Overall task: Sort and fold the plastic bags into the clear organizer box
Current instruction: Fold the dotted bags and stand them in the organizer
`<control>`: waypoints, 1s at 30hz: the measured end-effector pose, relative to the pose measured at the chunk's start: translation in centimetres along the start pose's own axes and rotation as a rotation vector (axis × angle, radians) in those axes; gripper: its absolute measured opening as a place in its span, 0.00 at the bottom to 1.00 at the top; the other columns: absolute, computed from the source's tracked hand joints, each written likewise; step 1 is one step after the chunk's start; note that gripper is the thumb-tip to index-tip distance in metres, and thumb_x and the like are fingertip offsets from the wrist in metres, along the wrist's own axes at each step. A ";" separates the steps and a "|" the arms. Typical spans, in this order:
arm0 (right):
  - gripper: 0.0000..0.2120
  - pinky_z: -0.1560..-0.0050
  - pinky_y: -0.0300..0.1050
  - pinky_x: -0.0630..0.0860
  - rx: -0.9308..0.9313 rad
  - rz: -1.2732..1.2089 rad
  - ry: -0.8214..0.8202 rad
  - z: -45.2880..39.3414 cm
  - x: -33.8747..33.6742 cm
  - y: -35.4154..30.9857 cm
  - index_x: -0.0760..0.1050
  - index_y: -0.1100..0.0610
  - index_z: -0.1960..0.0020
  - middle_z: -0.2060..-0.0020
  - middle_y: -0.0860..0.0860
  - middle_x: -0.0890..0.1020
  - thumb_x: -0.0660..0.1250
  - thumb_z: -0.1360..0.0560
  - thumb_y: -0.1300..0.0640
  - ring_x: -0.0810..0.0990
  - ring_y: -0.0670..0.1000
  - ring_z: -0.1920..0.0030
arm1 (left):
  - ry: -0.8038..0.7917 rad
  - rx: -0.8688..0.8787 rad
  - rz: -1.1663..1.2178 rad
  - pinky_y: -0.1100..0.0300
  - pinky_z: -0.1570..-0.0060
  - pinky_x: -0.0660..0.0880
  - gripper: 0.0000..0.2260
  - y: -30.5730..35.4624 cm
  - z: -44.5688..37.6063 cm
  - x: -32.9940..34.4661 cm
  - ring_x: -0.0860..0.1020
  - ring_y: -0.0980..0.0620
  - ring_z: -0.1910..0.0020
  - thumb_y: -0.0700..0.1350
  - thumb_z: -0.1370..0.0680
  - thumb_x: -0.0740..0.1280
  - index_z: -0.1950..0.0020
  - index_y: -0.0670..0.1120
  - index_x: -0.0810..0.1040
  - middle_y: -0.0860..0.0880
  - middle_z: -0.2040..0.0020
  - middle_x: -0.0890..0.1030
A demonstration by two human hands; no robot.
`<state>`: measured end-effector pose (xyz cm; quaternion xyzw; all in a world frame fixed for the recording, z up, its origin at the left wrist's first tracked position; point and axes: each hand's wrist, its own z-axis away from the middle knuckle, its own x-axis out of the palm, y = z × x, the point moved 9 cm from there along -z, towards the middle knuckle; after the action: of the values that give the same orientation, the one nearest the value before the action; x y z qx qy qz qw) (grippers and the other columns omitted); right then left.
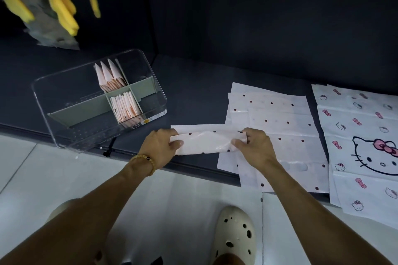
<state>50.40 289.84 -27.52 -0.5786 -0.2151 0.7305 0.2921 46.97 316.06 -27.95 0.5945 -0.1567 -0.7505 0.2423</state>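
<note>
- Plastic bag (206, 143), pink with dark dots, lies folded into a narrow strip at the near edge of the dark bench (193, 92); its long axis runs 9 to 3 o'clock.
- Left hand (160, 146) pinches the strip's 9 o'clock end; right hand (253, 146) pinches the 3 o'clock end. Both are clamped on it, set apart.
- Clear organizer box (71, 140) stands at about 10 o'clock from the strip, nearer the left hand; two middle compartments hold folded bags (126, 107).
- Unfolded dotted bags (277, 118) lie flat at 3 o'clock, touching the strip.
- Judgement: the next fold should go end over end along the long axis.
</note>
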 end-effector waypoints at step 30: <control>0.08 0.57 0.41 0.70 0.234 0.158 0.136 -3.6 0.1 0.8 0.76 0.52 0.57 0.58 0.48 0.77 0.72 0.27 0.49 0.74 0.50 0.57 | 0.085 0.327 -0.338 0.53 0.33 0.64 0.17 3.7 -0.2 2.0 0.66 0.47 0.32 0.48 0.19 0.58 0.30 0.48 0.68 0.47 0.30 0.68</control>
<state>53.77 289.27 -28.98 -0.6039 -0.0621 0.7304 0.3131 47.43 311.92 -27.66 0.6745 -0.1640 -0.7195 0.0201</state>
